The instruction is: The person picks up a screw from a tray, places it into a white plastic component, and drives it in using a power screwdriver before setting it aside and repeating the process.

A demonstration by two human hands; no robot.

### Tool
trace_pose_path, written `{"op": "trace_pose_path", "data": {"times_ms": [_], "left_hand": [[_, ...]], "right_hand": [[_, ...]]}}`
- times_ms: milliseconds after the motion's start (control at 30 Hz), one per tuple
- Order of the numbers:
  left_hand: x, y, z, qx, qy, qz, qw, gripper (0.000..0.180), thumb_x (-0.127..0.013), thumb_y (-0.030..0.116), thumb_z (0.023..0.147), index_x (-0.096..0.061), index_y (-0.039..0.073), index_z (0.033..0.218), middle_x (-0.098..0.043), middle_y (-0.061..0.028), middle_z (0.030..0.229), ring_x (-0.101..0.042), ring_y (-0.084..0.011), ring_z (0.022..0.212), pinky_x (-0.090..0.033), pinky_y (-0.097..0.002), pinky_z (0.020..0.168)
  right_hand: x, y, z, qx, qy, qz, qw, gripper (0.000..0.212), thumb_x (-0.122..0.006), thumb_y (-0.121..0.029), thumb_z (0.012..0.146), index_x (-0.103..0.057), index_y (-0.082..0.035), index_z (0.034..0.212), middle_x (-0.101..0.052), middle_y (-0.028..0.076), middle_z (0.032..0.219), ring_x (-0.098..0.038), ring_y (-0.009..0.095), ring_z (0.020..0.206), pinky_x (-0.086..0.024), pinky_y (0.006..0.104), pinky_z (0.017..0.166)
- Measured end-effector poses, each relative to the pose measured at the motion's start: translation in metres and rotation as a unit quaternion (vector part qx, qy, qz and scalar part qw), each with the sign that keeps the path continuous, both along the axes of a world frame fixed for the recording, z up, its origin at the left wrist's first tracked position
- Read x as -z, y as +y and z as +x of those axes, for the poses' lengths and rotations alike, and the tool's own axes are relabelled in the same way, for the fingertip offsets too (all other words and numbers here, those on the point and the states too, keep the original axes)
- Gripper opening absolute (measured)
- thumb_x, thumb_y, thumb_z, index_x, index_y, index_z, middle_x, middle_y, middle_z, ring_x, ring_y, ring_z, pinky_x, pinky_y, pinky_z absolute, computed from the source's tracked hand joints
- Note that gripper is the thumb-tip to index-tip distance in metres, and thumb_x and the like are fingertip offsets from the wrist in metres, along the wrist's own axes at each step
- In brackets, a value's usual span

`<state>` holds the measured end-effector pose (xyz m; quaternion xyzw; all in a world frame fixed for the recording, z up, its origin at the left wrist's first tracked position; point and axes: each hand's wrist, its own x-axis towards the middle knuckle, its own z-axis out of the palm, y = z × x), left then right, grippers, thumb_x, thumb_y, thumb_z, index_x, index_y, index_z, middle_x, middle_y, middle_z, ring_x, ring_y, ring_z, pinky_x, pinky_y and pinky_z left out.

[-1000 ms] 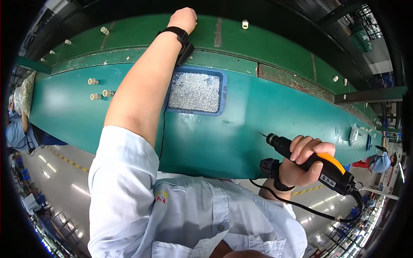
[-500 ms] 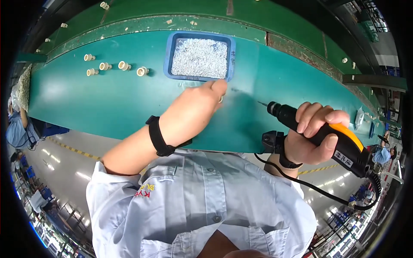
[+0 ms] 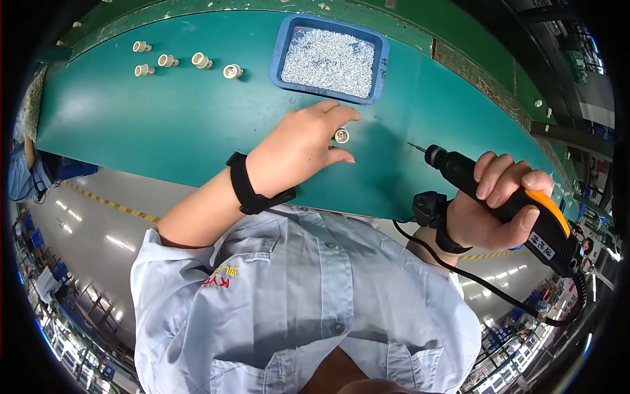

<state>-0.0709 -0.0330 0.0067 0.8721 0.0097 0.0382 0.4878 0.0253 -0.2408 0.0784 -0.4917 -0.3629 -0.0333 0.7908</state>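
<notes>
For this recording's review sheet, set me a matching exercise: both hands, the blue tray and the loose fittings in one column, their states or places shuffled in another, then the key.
Things
1. Left hand
2. Right hand
3. Blue tray
4. Five cream fittings

States or places
A. Wrapped around a black-and-orange power driver
B. Spread out on the left part of the green bench
C. Thumb and forefinger apart, with a single fitting between them
D. Filled with small silvery pieces

Pairs: 1-C, 2-A, 3-D, 4-B

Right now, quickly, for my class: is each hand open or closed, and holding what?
Left hand: open, thumb and finger spread around a cream fitting; contact unclear.
Right hand: closed, holding a black-and-orange power screwdriver.
</notes>
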Motion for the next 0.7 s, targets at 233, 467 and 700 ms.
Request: {"op": "trace_pose_path", "data": {"times_ms": [233,467,700], "left_hand": [[0.008,0.044,0.052,-0.066,-0.118,0.183,0.974,0.017,-0.071,0.007,0.074,-0.064,0.003,0.089,-0.062,-0.014,0.086,-0.062,-0.0328,0.076,-0.049,-0.0421,0.066],[0.002,0.047,0.07,-0.016,0.01,0.133,0.991,0.008,-0.067,0.009,0.077,-0.067,0.002,0.08,-0.063,-0.0137,0.081,-0.061,-0.0321,0.078,-0.049,-0.0405,0.07],[0.013,0.045,0.063,-0.074,-0.132,0.134,0.979,0.008,-0.062,0.007,0.081,-0.069,0.003,0.083,-0.064,-0.0132,0.082,-0.061,-0.032,0.079,-0.05,-0.0397,0.073]], "right_hand": [[0.001,0.0,0.005,-0.004,-0.012,0.005,1.0,0.037,-0.056,-0.037,0.091,-0.047,-0.004,0.104,-0.046,0.002,0.06,-0.047,0.014,0.051,-0.036,0.0277,0.049],[-0.005,0.007,0.0,0.0,-0.012,-0.006,1.0,0.032,-0.049,-0.034,0.092,-0.051,-0.004,0.103,-0.042,0.0,0.059,-0.043,0.011,0.053,-0.033,0.0273,0.053],[-0.005,0.007,0.005,-0.024,-0.014,-0.005,1.0,0.032,-0.05,-0.034,0.092,-0.051,-0.004,0.103,-0.043,0.0,0.06,-0.042,0.011,0.052,-0.033,0.0276,0.053]]}}
